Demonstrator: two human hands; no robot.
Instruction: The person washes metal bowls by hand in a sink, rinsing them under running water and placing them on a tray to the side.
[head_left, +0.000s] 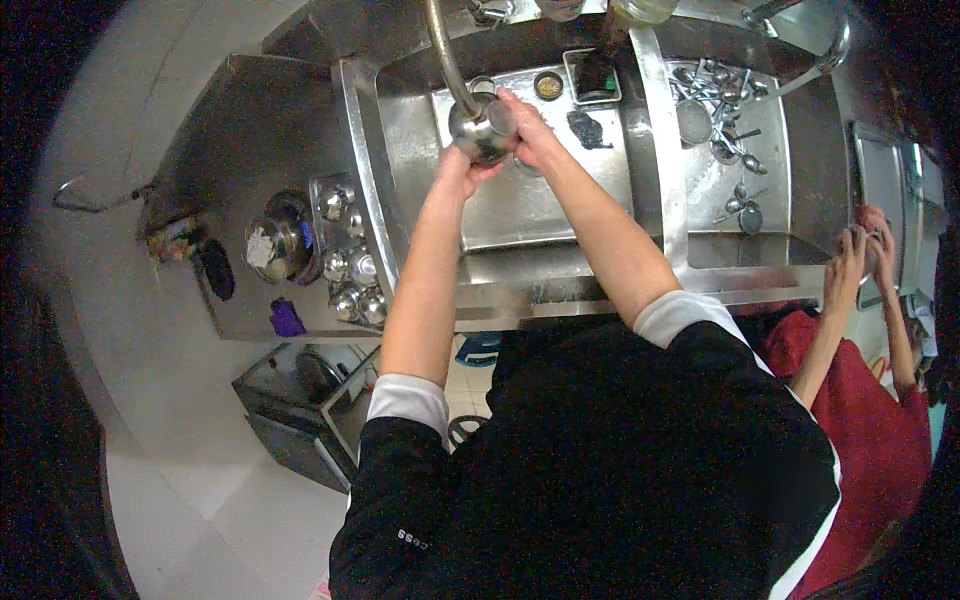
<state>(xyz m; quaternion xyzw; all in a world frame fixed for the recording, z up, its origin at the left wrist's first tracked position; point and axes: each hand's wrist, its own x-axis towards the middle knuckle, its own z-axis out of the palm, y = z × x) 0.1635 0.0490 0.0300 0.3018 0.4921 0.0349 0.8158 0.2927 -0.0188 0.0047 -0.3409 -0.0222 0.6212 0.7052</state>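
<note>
Both my hands are around a round, shiny steel vessel (480, 139) held below the spout of a curved faucet (448, 56). My left hand (463, 176) supports its near lower side. Along its right side lies my right hand (530, 129), fingers pointing away from me. The spout hides part of the vessel, and I cannot tell its exact kind. Beneath it is the left sink basin (547, 206). Beyond my right hand sit a small dark round dish (548, 85) with yellowish contents, a white-rimmed tray (572, 88) and a dark scrubbing pad (589, 129).
In the right basin (731, 191) lie several spoons (752, 163) and a round container (694, 121). Several steel vessels (361, 265), a metal bowl (262, 279) and a purple cloth (286, 318) occupy the left drainboard (247, 307). Another person's hands (862, 251) are at right.
</note>
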